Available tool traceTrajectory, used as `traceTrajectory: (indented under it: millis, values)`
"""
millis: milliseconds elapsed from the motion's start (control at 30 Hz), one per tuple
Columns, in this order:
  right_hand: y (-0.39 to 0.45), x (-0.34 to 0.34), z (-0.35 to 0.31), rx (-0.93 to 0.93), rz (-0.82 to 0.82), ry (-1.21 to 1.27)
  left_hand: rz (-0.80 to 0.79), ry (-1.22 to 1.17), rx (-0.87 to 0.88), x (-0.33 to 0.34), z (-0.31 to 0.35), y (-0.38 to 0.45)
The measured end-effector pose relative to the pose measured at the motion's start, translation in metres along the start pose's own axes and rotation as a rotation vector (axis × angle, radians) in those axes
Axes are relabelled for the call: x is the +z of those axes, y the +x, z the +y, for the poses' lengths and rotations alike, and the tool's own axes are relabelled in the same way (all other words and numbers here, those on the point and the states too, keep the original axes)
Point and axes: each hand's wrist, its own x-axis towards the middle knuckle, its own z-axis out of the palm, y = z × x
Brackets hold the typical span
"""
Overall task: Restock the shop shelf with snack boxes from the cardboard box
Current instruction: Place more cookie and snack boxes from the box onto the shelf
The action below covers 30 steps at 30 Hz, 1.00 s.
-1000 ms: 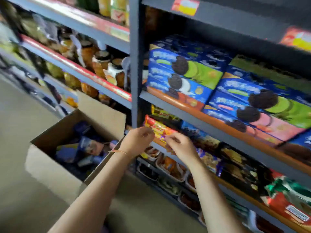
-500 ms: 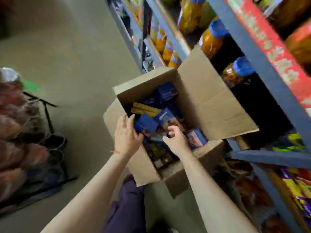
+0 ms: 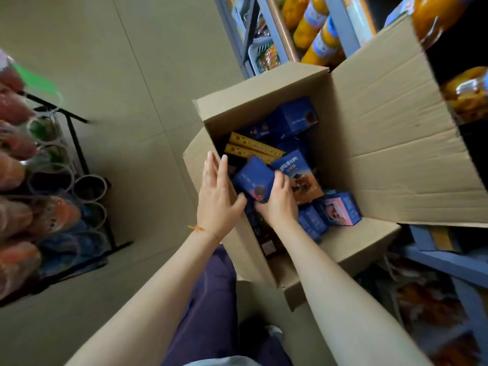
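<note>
Right hand (image 3: 277, 204) gripped a small blue snack box (image 3: 254, 183) just above the pile in the cardboard box (image 3: 264, 83), left hand (image 3: 215, 196) flat-fingered beside it, possibly touching; it looked light, stiff, crushable, best pinched across opposite faces.

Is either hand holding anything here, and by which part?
The right hand grips a small blue snack box by its right side; the left hand is open beside it.
</note>
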Motion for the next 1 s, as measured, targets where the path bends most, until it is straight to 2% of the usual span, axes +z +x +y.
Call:
traceTrajectory:
  millis: [167, 233, 333, 367, 433, 533, 600, 700, 800, 1000]
  values:
    - [-0.025, -0.047, 0.017, 0.037, 0.153, 0.438, 0.029, 0.125, 0.015, -0.002, 0.032, -0.014]
    - [-0.046, -0.078, 0.030, 0.055, 0.172, 0.616, -0.022, 0.021, 0.046, -0.002, 0.056, -0.024]
    - [-0.087, -0.127, 0.052, 0.054, 0.112, 0.865, -0.092, -0.116, 0.083, -0.002, 0.098, -0.044]
    - [-0.105, -0.143, 0.061, 0.048, 0.107, 0.937, -0.134, -0.142, 0.103, -0.003, 0.115, -0.053]
    - [-0.153, -0.177, 0.084, 0.018, 0.160, 1.104, -0.315, -0.308, 0.140, -0.003, 0.158, -0.082]
    - [-0.230, -0.211, 0.124, 0.003, 0.359, 1.250, -0.614, -0.607, 0.155, 0.005, 0.224, -0.136]
    - [-0.285, -0.225, 0.158, 0.025, 0.501, 1.320, -0.686, -0.683, 0.205, 0.021, 0.263, -0.180]
    - [-0.367, -0.241, 0.211, 0.057, 0.618, 1.381, -0.704, -0.766, 0.287, 0.052, 0.316, -0.253]
    - [-0.445, -0.256, 0.259, 0.023, 0.730, 1.321, -0.675, -0.810, 0.399, 0.081, 0.363, -0.330]
    - [-0.586, -0.282, 0.342, -0.081, 0.952, 1.180, -0.726, -0.827, 0.647, 0.121, 0.439, -0.463]
